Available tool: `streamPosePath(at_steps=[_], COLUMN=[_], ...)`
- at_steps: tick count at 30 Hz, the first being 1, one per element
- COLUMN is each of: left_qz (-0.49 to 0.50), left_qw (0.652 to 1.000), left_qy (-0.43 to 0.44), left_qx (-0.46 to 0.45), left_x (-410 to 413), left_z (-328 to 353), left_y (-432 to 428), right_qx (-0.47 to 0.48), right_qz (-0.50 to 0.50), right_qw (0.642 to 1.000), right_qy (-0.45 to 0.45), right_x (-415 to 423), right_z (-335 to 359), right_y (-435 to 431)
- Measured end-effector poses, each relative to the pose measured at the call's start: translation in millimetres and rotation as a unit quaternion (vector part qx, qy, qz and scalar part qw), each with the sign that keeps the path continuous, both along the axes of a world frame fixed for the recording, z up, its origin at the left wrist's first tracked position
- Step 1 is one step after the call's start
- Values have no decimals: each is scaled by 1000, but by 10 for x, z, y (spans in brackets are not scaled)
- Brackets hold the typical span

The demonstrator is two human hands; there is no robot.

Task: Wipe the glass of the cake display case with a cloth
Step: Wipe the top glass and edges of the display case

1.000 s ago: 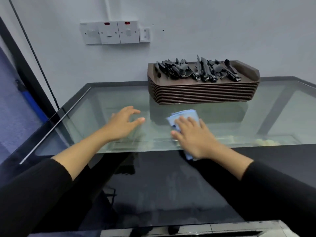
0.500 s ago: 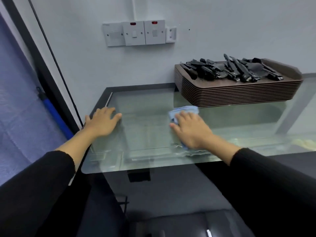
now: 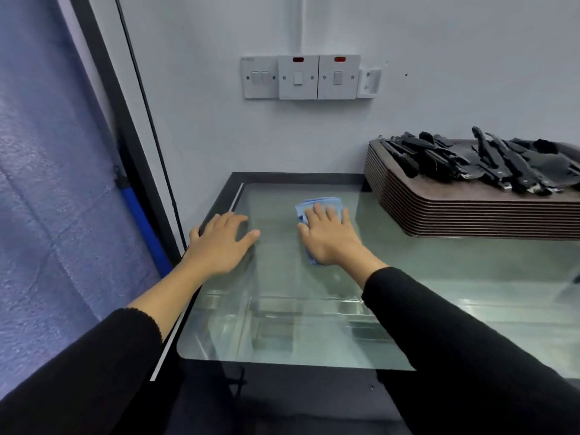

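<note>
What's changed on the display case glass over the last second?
Both hands moved left toward the case's left end: the right hand slid the blue cloth along the glass, the left hand reached the edge. Nothing picked up or released. The tray stack stayed put.

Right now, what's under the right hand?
A folded blue cloth lies flat under the right hand on the glass top; its middle is covered by the palm.

glass top (image 3: 282, 296) – glossy, smooth | cloth (image 3: 320, 204) – soft blue fabric | trays (image 3: 470, 211) – matt brown
</note>
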State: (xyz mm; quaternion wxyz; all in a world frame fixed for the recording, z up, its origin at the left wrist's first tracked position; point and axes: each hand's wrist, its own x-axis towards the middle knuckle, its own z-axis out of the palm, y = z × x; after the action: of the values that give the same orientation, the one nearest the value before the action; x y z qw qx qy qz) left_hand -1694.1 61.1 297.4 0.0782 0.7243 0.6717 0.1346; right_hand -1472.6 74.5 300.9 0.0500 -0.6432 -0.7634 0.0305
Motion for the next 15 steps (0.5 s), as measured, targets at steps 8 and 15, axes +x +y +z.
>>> streamPosePath(at_steps=[8, 15], left_qz=[-27, 7], left_qw=[999, 1000], left_qy=[4, 17], left_qx=[-17, -23], left_x=[-158, -131], left_z=[98, -18], left_y=[103, 86], right_qx=[-40, -9], right_qz=[74, -116], right_qw=[996, 991], right_qy=[19, 59], right_x=[480, 467], right_z=[37, -17], right_y=[77, 1171])
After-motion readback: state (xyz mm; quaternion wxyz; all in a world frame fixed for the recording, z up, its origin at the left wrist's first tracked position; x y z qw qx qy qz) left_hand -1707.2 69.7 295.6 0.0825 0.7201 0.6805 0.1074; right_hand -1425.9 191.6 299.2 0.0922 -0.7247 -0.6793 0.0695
